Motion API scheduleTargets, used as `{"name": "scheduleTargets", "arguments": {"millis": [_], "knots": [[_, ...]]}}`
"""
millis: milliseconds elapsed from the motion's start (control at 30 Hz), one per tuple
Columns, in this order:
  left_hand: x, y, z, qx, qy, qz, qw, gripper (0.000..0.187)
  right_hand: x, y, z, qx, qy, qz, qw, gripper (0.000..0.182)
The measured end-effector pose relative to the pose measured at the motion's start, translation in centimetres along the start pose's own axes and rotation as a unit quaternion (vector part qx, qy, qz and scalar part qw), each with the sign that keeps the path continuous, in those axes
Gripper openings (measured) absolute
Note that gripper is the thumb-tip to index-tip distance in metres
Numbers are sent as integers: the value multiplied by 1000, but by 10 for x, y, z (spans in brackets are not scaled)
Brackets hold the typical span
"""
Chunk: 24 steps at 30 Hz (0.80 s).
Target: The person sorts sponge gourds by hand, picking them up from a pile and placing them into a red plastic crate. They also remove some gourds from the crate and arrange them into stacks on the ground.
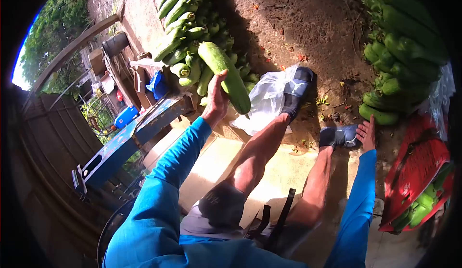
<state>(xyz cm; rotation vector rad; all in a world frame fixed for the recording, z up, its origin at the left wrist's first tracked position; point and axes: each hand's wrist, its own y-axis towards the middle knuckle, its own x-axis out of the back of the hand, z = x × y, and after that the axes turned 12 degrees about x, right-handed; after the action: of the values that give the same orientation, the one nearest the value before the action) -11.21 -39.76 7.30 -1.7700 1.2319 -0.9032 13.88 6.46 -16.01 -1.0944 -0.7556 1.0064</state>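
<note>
A long, thick green gourd (225, 73) is gripped in my left hand (216, 102), its lower end pointing down toward the plastic bag. Behind it lies a heap of similar gourds (185, 18) on the ground. My right hand (366, 134) is stretched out at the right, fingers extended and holding nothing. Its fingertips are right by the lowest gourd (380, 116) of a second, stacked pile (399, 51).
A clear plastic bag (267, 97) lies beside one of my shoes (299, 82). At the right stands a red sack (416, 176) with green produce inside. A blue metal bench (130, 135) is on the left, with boxes nearby. Dry leaves dot the bare ground (293, 22).
</note>
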Motion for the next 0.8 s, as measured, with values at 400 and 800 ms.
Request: {"name": "scheduleTargets", "arguments": {"millis": [400,800], "knots": [[191,59,-135,-103,-241,-151,953,50,-50,-87,42,-13,-159,37,987,79],[238,61,-102,42,-43,-234,970,57,-57,-104,68,-17,-213,18,977,73]]}}
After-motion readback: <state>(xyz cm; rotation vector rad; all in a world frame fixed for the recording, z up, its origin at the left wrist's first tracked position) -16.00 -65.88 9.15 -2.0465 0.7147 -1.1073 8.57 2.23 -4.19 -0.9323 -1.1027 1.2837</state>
